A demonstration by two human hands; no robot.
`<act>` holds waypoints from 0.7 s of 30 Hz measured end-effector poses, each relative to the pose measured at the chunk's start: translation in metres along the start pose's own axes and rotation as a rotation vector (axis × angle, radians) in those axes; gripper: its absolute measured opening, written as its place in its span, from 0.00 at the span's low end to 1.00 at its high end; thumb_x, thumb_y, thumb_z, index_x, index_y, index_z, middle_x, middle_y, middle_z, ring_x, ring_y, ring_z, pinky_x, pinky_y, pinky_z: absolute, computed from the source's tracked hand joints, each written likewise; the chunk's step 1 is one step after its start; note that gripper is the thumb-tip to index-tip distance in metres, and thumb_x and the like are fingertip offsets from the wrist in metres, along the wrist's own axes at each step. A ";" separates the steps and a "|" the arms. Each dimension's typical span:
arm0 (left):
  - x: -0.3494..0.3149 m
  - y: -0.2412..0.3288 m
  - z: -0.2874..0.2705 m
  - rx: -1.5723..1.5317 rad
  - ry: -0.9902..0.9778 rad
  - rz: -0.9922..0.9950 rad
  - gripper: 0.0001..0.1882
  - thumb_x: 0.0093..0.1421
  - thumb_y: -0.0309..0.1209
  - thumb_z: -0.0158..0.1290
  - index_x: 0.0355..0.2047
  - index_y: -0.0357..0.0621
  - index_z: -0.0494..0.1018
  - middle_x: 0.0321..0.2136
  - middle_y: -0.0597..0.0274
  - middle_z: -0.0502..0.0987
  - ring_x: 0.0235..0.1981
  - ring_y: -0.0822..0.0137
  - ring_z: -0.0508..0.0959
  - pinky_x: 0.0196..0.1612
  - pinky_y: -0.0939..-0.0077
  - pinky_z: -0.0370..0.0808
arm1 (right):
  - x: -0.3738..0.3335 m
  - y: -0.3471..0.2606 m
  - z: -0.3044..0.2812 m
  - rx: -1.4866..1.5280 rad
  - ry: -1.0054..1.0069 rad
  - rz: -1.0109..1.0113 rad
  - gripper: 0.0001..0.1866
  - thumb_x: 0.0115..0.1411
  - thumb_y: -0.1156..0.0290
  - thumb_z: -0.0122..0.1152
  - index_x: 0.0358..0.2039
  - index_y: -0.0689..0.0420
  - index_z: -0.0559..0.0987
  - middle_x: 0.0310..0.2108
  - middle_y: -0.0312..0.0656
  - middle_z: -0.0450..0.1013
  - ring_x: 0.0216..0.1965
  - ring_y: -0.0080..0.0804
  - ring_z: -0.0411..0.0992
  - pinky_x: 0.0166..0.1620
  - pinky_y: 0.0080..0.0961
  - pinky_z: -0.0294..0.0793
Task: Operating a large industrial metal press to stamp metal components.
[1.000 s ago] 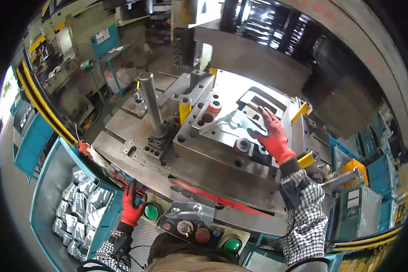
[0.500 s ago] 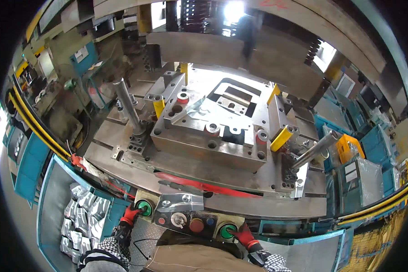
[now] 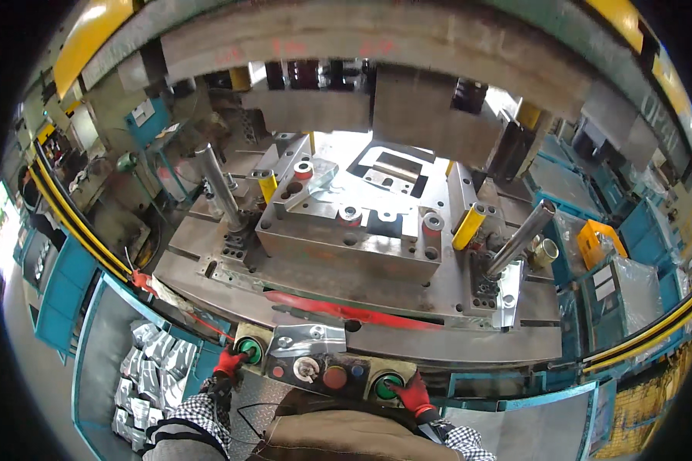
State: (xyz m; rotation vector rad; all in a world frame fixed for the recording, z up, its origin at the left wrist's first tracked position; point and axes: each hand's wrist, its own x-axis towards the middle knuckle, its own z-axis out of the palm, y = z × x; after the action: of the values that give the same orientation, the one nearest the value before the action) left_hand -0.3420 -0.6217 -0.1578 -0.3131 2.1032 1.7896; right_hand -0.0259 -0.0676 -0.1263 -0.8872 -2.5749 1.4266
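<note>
Both my hands wear red gloves and are at a control box in front of me. My left hand [image 3: 229, 361], its fingers apart, presses the left green push button [image 3: 249, 350]. On the right green push button [image 3: 387, 386] rests the thumb side of my right hand [image 3: 415, 393], fingers spread. A bent silver metal part [image 3: 309, 340] lies across the top of the control box [image 3: 319, 369]. Beyond it, the lower die [image 3: 346, 250] carries a shiny metal sheet [image 3: 334, 184]. Over its rear hangs the heavy upper die [image 3: 430, 115], which hides the back of the sheet.
A blue-rimmed bin [image 3: 92, 361] with several formed metal parts [image 3: 150, 376] stands left. Steel guide posts [image 3: 217, 180] [image 3: 521, 238] and yellow posts [image 3: 469, 226] rise around the die. Another metal bin [image 3: 546, 419] is at lower right; an orange crate [image 3: 598, 242] sits farther right.
The upper die has come down closer to the lower die and covers more of the sheet's rear. My hands stay on the two green buttons. The view has shifted slightly.
</note>
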 end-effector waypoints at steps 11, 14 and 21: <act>0.001 0.009 0.010 0.096 -0.037 0.147 0.31 0.53 0.25 0.74 0.57 0.42 0.78 0.36 0.63 0.86 0.25 0.68 0.82 0.25 0.70 0.78 | -0.004 0.003 -0.003 -0.092 0.008 0.016 0.53 0.51 0.39 0.80 0.64 0.65 0.69 0.56 0.61 0.77 0.59 0.60 0.76 0.60 0.51 0.76; -0.001 0.010 0.014 0.105 -0.046 0.247 0.28 0.55 0.26 0.72 0.57 0.41 0.79 0.40 0.63 0.86 0.33 0.67 0.83 0.35 0.68 0.79 | -0.006 -0.008 -0.006 -0.048 -0.003 0.069 0.53 0.51 0.39 0.80 0.64 0.64 0.69 0.56 0.61 0.77 0.58 0.61 0.76 0.59 0.51 0.76; -0.004 0.007 -0.001 0.196 -0.080 0.143 0.25 0.57 0.32 0.70 0.55 0.39 0.81 0.45 0.63 0.86 0.45 0.66 0.84 0.49 0.65 0.81 | -0.010 -0.018 -0.012 0.079 -0.017 -0.011 0.46 0.54 0.47 0.81 0.65 0.58 0.71 0.60 0.54 0.77 0.63 0.55 0.73 0.64 0.47 0.72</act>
State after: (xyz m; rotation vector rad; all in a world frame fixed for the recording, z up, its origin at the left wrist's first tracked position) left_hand -0.3413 -0.6215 -0.1494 -0.0399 2.2702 1.6238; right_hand -0.0221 -0.0707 -0.1034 -0.8524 -2.5113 1.5280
